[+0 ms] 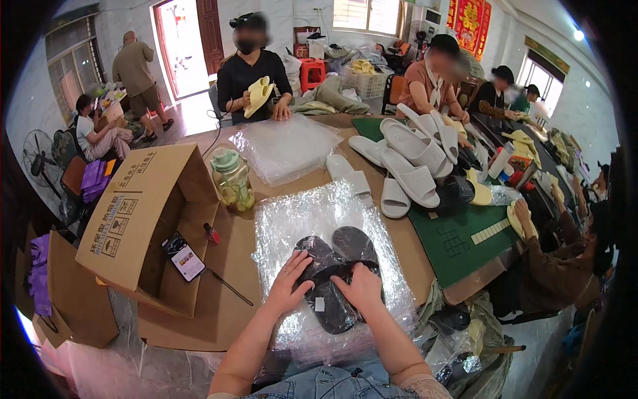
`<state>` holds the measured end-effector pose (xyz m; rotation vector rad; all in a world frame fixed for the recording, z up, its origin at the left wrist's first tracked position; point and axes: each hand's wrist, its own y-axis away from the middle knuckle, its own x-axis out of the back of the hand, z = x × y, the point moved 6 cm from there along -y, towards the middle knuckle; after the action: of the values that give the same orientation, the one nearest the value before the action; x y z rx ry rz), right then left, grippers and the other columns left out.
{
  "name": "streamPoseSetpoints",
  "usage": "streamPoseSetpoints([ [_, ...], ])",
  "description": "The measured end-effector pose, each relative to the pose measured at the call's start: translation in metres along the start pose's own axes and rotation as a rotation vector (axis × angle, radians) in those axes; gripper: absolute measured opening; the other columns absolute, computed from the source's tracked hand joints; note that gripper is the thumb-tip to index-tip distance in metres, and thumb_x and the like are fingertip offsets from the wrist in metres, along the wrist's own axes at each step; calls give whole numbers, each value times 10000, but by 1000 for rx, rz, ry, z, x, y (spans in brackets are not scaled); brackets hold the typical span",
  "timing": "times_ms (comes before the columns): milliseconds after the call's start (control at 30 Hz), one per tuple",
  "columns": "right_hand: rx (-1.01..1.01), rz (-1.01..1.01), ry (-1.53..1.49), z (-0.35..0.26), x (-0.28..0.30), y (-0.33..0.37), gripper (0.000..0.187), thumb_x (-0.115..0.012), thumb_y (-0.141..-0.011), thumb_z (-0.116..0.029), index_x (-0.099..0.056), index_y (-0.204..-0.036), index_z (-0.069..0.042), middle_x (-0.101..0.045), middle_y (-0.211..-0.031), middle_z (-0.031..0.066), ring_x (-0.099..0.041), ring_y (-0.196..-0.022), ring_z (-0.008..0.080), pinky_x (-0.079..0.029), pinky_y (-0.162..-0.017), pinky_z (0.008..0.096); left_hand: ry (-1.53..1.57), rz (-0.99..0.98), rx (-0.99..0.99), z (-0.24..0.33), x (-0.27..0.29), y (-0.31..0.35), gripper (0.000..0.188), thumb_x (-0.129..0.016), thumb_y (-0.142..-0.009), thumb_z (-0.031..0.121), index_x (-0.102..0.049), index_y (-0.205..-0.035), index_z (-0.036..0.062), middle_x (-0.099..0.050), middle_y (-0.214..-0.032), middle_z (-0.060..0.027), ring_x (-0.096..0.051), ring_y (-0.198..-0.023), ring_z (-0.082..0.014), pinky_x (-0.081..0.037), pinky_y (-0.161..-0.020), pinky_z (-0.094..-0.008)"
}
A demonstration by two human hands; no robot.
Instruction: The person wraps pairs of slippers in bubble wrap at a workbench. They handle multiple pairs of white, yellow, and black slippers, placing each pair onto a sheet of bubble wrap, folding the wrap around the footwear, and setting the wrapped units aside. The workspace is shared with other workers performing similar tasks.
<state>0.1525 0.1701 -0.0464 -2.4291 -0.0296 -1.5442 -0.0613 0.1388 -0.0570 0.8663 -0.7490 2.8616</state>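
A pair of black slippers [330, 304] lies in front of me on a stack of clear plastic bags [282, 223]; glossy film seems to cover them. My left hand [288, 282] grips the left side of the pair, fingers over the edge and thumb pointing inward. Around the right side curls my right hand [361, 287], its thumb near the middle and its other fingers partly hidden. A small pale label [319, 304] shows on the lower black slipper.
An open cardboard box [143, 219] stands left, with a phone [183, 256] in its opening. Beyond are a jar [230, 179] and more clear bags [286, 146]. Grey slippers [409, 173] pile up right, beside a green mat [452, 243]. Across the table, a person holds a yellow slipper [258, 96].
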Motion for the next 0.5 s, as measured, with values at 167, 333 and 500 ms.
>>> streamPoseSetpoints([
  [167,54,64,-108,-10,-12,1,316,-656,-918,-344,-600,-962,-36,-690,-864,191,-703,-771,404,-548,-663,512,-30,-28,-28,0,-1,1,592,-659,-948,270,-508,-1491,89,-410,-1608,-151,-329,-1504,-409,-285,-1221,-491],
  [333,76,97,-158,0,-6,9,265,-649,-924,-325,-610,-927,-62,-688,-840,159,-694,-756,394,-533,-650,515,-196,51,94,-11,-5,4,562,-584,-1001,324,-491,-1505,91,-363,-1612,-233,-350,-1474,-448,-284,-1214,-499],
  [500,-10,165,-139,37,23,46,234,-663,-913,-297,-609,-889,-71,-676,-823,141,-679,-738,386,-521,-636,503,-358,-47,184,-22,-21,-2,627,-631,-964,329,-485,-1491,21,-419,-1570,-254,-342,-1478,-443,-264,-1222,-503],
])
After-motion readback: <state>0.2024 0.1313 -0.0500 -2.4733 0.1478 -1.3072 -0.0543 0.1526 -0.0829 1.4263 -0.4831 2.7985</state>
